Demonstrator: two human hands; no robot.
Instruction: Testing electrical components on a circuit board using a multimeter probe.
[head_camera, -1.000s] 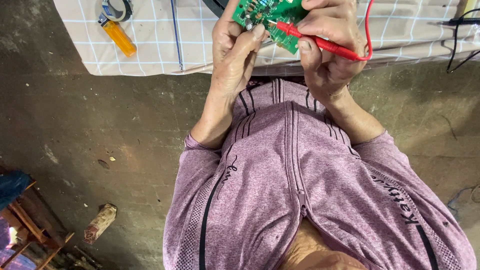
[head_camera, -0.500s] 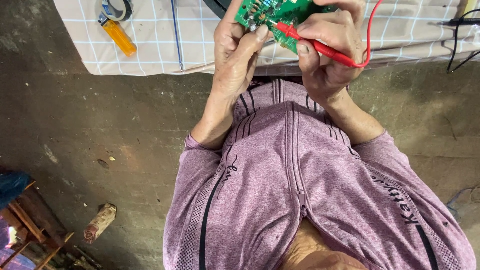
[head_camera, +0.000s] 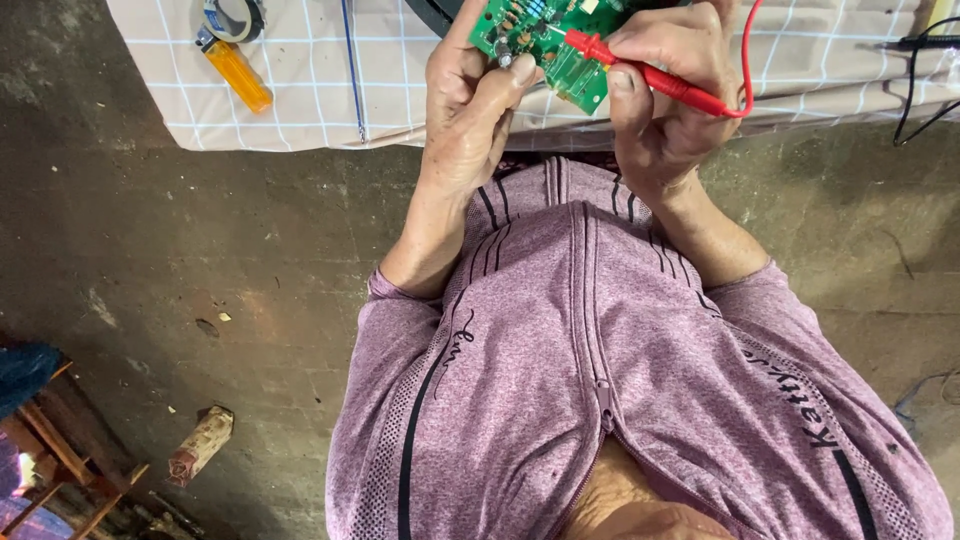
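Observation:
A green circuit board (head_camera: 535, 35) with small components is held above the edge of a checked cloth (head_camera: 300, 100). My left hand (head_camera: 468, 110) grips the board's left side, thumb pressed on its face. My right hand (head_camera: 665, 95) pinches a red test probe (head_camera: 650, 75) like a pen, its tip resting on the board near the middle. A red lead (head_camera: 745, 40) curves up from the probe's back end and out of the top of the view.
An orange lighter (head_camera: 237, 70) and a roll of tape (head_camera: 232, 15) lie on the cloth at left, with a thin blue rod (head_camera: 352, 70) beside them. Black cables (head_camera: 920, 60) trail at right. A wooden block (head_camera: 200, 445) lies on the concrete floor.
Both hands and the board have shifted slightly up and right. The probe tip has stayed on the board.

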